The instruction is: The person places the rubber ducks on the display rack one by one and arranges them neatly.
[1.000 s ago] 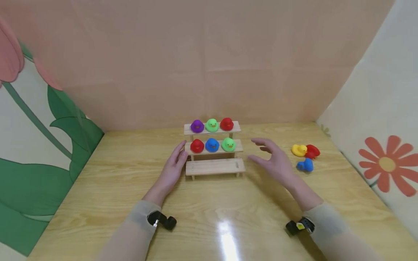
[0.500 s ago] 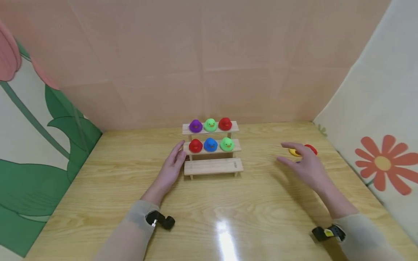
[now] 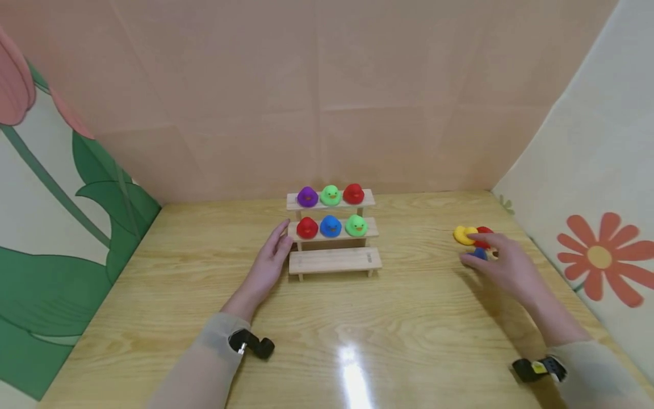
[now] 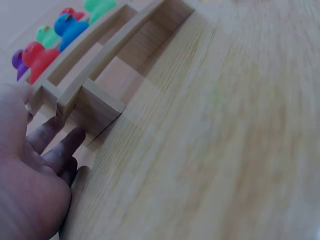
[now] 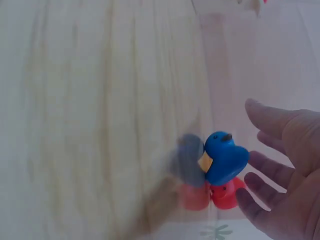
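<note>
I get creased pinkish backdrop (image 3: 317,102) across top; printed pink bloom (image 3: 15,79) upper left, green leaves (image 3: 46,301) below; orange flower (image 3: 603,258) on white panel (image 3: 592,147) at right; wood-grain tabletop (image 3: 409,324), glare (image 3: 354,375) at bottom centre.

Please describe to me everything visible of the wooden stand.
The wooden stand is of pale, unpainted-looking wood, with three stepped shelves on short, board-like legs. It stands upright on the table, toward the far edge. The back shelf and the middle shelf carry three toy ducks each; the front shelf, the lowest, is bare. The left hand is at its left end and seems to touch it.
</note>
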{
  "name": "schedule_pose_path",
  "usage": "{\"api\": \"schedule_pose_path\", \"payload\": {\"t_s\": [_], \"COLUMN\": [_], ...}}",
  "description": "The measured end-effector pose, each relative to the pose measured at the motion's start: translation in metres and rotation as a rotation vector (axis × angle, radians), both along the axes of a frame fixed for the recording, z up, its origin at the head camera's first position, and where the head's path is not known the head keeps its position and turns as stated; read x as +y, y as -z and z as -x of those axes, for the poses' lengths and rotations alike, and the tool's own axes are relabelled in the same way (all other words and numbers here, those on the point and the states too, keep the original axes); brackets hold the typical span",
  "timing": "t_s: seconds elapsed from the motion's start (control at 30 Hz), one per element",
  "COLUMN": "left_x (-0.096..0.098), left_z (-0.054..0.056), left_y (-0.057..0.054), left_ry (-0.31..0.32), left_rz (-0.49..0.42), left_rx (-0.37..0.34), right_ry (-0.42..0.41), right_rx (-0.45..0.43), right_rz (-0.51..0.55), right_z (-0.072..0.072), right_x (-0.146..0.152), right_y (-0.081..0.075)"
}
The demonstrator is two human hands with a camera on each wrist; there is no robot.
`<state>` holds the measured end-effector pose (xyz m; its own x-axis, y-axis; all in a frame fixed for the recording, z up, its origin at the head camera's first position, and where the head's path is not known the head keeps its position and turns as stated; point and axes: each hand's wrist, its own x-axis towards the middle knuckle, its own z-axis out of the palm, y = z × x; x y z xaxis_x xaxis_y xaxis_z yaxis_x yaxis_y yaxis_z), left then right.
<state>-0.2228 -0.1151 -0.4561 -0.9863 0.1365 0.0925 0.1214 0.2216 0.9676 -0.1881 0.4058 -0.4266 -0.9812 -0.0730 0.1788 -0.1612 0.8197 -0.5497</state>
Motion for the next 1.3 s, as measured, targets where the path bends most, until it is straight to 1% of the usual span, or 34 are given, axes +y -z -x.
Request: {"api": "schedule_pose_path", "payload": {"t_s": [0.13, 0.3, 0.57, 0.7, 0.93, 1.0, 1.17, 1.3], "left_x": [-0.001, -0.001, -0.001, -0.001, 0.000, -0.001, -0.001, -0.002], "left_z": [0.000, -0.002, -0.003, -0.003, -0.001, -0.001, 0.000, -0.001], "left_y": [0.001, -0.001, -0.001, -0.001, -0.001, 0.000, 0.001, 0.000], "left_ry": [0.009, 0.010, 0.013, 0.009, 0.006, 0.014, 0.014, 0.015], "left_rz": [-0.012, -0.007, -0.022, -0.020, -0.018, -0.020, -0.010, -0.014], "left_rx": [0.006, 0.002, -0.008, -0.013, -0.005, 0.003, 0.004, 0.005], "right_ry": [-0.004, -0.009, 0.029, 0.042, 0.058, 0.074, 0.117, 0.129], "right_rx": [-0.020, -0.059, -0.142, -0.163, -0.175, -0.184, -0.187, -0.175], "right_rz": [-0.029, -0.036, -0.043, -0.042, -0.036, -0.032, -0.030, -0.046], "right_z": [0.000, 0.001, 0.004, 0.006, 0.006, 0.005, 0.004, 0.004], "right_x": [0.004, 0.007, 0.014, 0.016, 0.018, 0.019, 0.021, 0.023], "right_y": [0.002, 0.004, 0.008, 0.008, 0.007, 0.007, 0.007, 0.007]}}
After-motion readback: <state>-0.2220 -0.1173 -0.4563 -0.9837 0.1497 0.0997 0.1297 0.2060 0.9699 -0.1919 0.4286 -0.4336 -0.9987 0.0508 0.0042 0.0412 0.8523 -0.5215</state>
